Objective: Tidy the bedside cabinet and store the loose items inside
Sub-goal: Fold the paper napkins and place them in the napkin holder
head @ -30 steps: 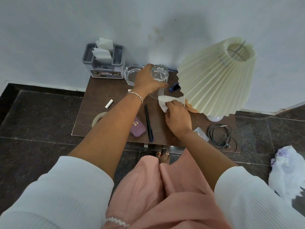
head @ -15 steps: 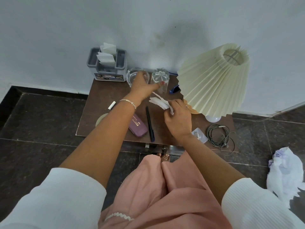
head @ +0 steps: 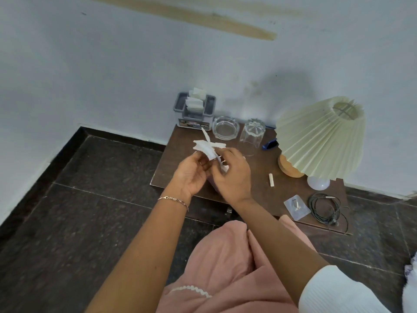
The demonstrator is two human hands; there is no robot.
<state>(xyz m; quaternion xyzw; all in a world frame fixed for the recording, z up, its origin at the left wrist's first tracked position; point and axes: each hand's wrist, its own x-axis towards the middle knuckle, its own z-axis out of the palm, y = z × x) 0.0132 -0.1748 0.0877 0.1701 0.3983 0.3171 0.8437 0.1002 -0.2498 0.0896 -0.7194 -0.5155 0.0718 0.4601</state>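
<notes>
Both my hands hold a crumpled white tissue above the left part of the dark brown cabinet top. My left hand pinches it from the left, and my right hand grips it from the right. An upturned clear glass stands behind my hands, beside a glass ashtray. Loose on the top lie a small white stick, a clear adhesive hook and a coiled black cable. My hands hide the purple case and the pen.
A grey tissue holder stands at the back left against the wall. A tilted cream pleated lamp fills the right side, with a small blue item by it. Dark tiled floor surrounds the cabinet, and a white bag lies at the far right.
My left hand let go of the glass, which now stands upturned, and joined my right hand on the tissue. The tissue rose off the top. The view swung left and up.
</notes>
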